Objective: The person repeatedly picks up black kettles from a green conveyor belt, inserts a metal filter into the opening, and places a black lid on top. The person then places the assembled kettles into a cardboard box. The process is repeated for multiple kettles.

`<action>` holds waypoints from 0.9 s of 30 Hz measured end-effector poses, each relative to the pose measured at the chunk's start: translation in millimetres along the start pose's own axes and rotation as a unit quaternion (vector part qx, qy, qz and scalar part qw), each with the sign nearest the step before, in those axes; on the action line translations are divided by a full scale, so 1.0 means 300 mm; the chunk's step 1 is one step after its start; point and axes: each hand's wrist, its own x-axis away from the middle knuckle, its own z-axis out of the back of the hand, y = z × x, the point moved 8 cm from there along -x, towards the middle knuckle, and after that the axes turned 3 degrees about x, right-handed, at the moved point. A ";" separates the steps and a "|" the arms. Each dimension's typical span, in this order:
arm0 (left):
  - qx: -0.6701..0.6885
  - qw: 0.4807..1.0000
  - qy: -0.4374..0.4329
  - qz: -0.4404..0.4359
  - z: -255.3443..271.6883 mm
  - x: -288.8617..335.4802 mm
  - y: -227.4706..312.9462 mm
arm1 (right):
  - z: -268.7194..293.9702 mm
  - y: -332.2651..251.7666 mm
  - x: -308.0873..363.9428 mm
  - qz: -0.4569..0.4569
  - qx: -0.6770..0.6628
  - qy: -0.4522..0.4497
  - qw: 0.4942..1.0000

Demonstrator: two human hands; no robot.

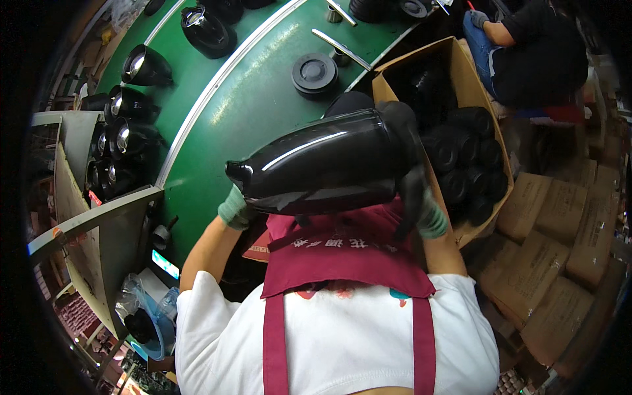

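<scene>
Table: a green surface stretched ahead and to the left, crossed by a pale metal strip.
Beyond the strip: several black vessels lay on their sides, some showing shiny metal mouths.
Mid-table: a stack of black discs sat near a slim metal bar.
Right side: an open cardboard box held round black parts; brown cartons were piled beside it.
Far right: a co-worker in a dark top sat beyond the box.
Jug: a large, glossy black jug was up off the table, in front of the maroon apron.
Pointing: its narrow, spouted end faced the person's left, its broad end the right.
Long axis: it ran crosswise, slightly aslant, the broad end a little farther from the body.
Left hand: gloved, it grasped the jug by the spouted end, fingers mostly hidden.
Right hand: gloved and blurred, it was at the broad end; its exact grip could not be told.
</scene>
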 end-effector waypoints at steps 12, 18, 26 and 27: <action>-0.213 0.975 -0.039 -0.050 -0.029 -0.033 0.043 | 0.033 -0.083 0.043 -0.129 -0.144 0.029 0.981; -0.507 0.810 -0.109 -0.273 -0.130 0.037 0.158 | 0.035 -0.022 -0.003 -0.171 -0.198 0.027 0.965; -0.167 0.964 -0.160 -0.129 -0.009 -0.002 -0.105 | 0.080 -0.005 0.024 -0.176 -0.116 0.020 0.977; -0.187 0.950 -0.181 -0.173 -0.025 -0.014 -0.108 | 0.079 -0.016 0.011 -0.183 -0.117 0.020 0.976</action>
